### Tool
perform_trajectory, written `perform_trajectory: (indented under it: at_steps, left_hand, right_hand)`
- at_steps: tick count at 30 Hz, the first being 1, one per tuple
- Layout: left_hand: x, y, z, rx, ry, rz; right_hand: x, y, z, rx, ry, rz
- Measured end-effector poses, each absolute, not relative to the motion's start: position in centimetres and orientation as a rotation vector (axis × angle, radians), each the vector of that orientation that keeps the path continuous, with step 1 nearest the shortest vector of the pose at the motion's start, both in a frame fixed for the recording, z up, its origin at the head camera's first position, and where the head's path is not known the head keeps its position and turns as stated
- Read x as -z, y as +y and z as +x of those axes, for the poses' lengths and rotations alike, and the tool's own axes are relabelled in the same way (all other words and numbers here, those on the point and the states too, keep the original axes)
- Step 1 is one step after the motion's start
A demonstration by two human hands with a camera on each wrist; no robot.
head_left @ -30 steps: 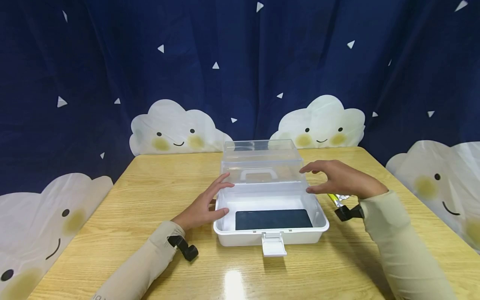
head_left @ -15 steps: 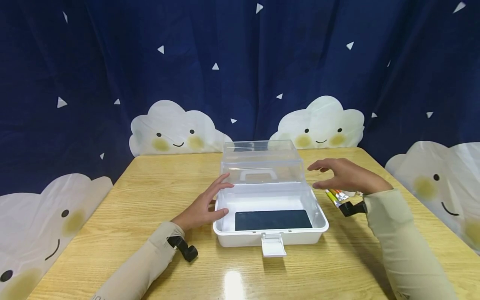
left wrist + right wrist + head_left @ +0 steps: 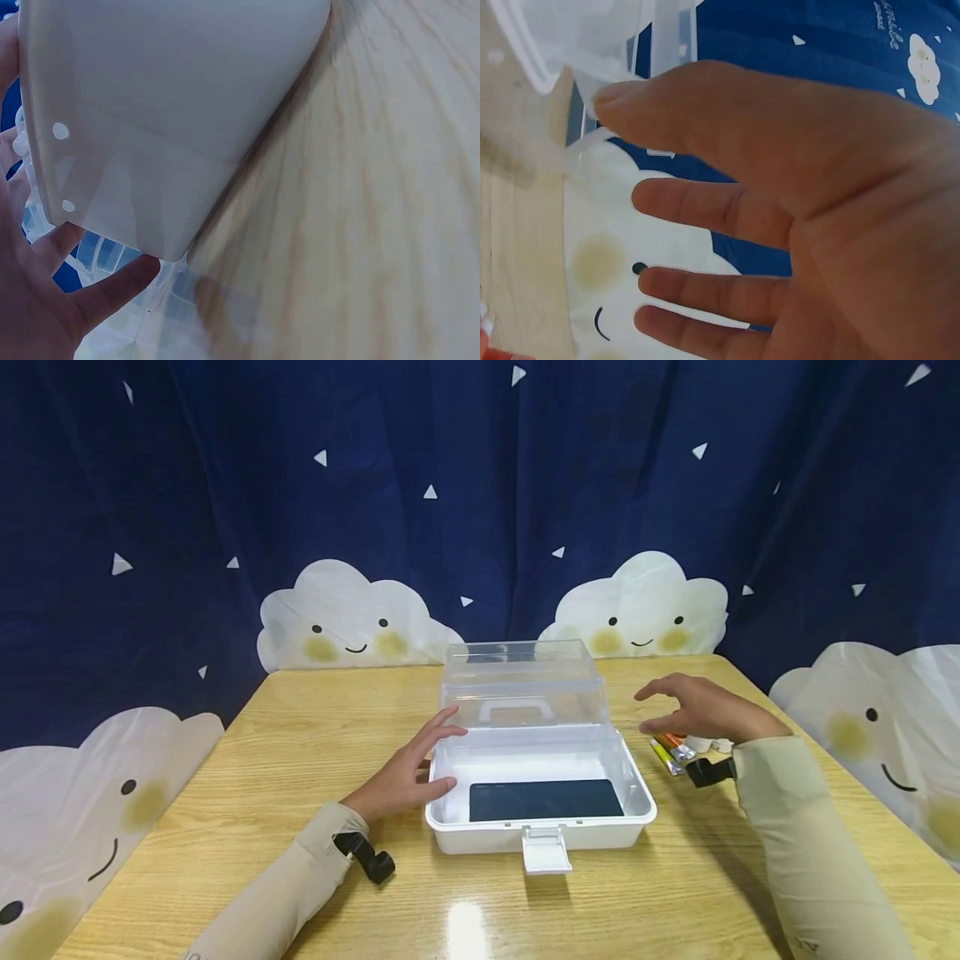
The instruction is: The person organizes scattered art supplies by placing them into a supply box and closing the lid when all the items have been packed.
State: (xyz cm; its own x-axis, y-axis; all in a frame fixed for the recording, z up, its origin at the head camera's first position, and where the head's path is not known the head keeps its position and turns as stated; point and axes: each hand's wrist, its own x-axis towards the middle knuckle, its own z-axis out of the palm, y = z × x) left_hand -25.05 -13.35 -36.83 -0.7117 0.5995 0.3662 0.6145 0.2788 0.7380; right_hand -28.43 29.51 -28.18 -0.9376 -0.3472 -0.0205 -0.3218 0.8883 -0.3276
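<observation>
Holds right grip (image 3: 705, 706) empty, kinda spread, nearest slim shiny yellow tube (image 3: 663, 754) slanting just right of open white plastic box (image 3: 480, 840).

Head view's pretty bright and even, just one blown-out glare spot on the table (image 3: 360, 727) in front of the white box (image 3: 480, 840) and a soft shadow beside the right sleeve (image 3: 802, 835), right of the box. Both wrist cams look softer, box side greyish in the left one.

White box (image 3: 480, 841) upright on wooden table (image 3: 337, 727), clear lid (image 3: 525, 672) standing open
</observation>
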Motion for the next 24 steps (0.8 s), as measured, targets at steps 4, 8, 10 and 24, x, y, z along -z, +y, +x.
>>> perform_trajectory:
  at_steps: [4,8,10,24]
  left_hand:
    - [36.9,-13.3,-25.1,1.457,-2.494,-1.191]
    - [36.8,-13.3,-25.1,1.446,-2.490,-1.200]
    - [36.8,-13.4,-25.1,1.444,-2.491,-1.199]
    - [36.9,-13.4,-25.0,1.471,-2.495,-1.186]
  right_hand:
    - [28.5,30.0,-28.7,0.469,2.990,-0.539]
    - [28.7,30.3,-29.0,0.425,2.998,-0.520]
    - [28.9,30.5,-29.2,0.400,2.993,-0.501]
    - [29.9,31.6,-30.3,0.390,2.822,-0.364]
